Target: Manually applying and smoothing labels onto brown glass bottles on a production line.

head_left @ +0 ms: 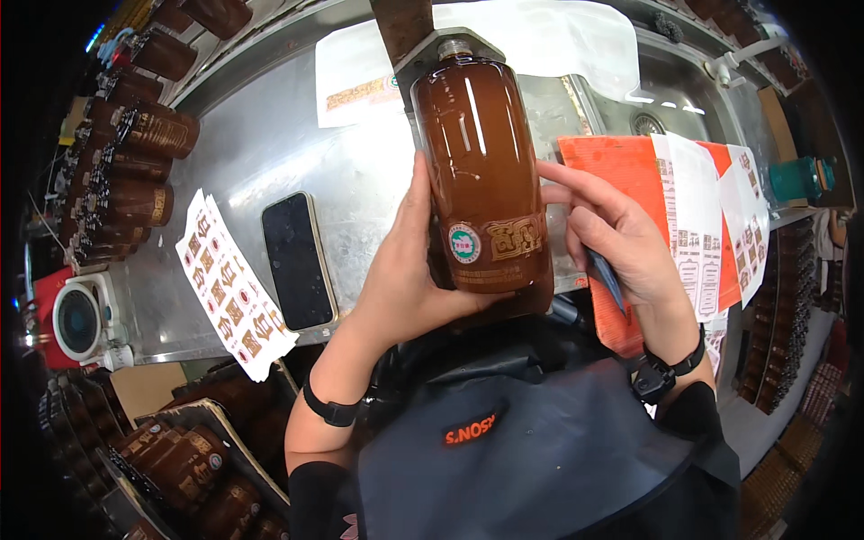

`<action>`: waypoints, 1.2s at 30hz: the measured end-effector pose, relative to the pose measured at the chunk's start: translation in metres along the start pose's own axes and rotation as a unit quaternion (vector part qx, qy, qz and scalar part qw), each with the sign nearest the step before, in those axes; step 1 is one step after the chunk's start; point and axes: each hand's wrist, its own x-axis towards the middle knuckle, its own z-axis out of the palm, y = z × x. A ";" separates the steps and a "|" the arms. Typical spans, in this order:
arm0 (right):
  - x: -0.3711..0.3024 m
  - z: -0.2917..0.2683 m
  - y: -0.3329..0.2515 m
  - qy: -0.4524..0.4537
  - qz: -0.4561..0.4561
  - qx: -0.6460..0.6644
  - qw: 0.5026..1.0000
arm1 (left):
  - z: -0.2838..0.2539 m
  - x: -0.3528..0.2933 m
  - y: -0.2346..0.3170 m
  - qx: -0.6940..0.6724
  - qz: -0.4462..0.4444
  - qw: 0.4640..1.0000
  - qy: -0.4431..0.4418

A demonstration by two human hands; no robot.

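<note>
A large brown bottle (pixel 477 162) lies in front of me, its neck pointing away and its base toward me. Near the base it carries gold lettering and a round green-and-white sticker (pixel 467 242). My left hand (pixel 409 261) is wrapped round its left side, with the thumb under the base. The neck end lies against a dark angular metal holder (pixel 423 58). My right hand (pixel 621 238) grips a thin, dark blue, flat tool (pixel 607 281) whose exact kind I cannot make out. Its outstretched index finger reaches the bottle's right side.
A phone (pixel 300 261) lies on the metal table at left, beside a sheet of gold-and-red decals (pixel 232 283). At right, more decal sheets (pixel 691 225) cover an orange board (pixel 612 171). Brown bottles (pixel 153 130) line the left edge; others fill a crate (pixel 180 459) below.
</note>
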 end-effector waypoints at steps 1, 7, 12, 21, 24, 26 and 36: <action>-0.001 0.000 0.000 -0.007 -0.001 0.014 1.000 | -0.002 0.000 0.000 0.001 0.011 1.000 -0.025; 0.008 0.005 0.013 0.006 0.006 0.057 0.998 | 0.006 0.010 0.012 -0.208 -0.046 0.977 0.012; 0.011 0.002 0.013 -0.027 0.027 0.053 0.998 | 0.013 0.016 0.022 -0.156 -0.069 0.985 0.030; 0.010 0.004 0.015 -0.034 0.034 0.103 0.993 | 0.011 0.016 0.024 -0.158 -0.079 0.984 0.028; 0.010 0.005 0.017 -0.033 0.032 0.108 0.993 | 0.013 0.016 0.024 -0.167 -0.082 0.982 0.031; 0.010 0.006 0.017 -0.015 0.022 0.107 0.994 | 0.012 0.016 0.024 -0.173 -0.086 0.981 0.033; 0.013 0.007 0.020 -0.016 0.004 0.112 0.994 | 0.012 0.017 0.025 -0.148 -0.066 0.986 0.032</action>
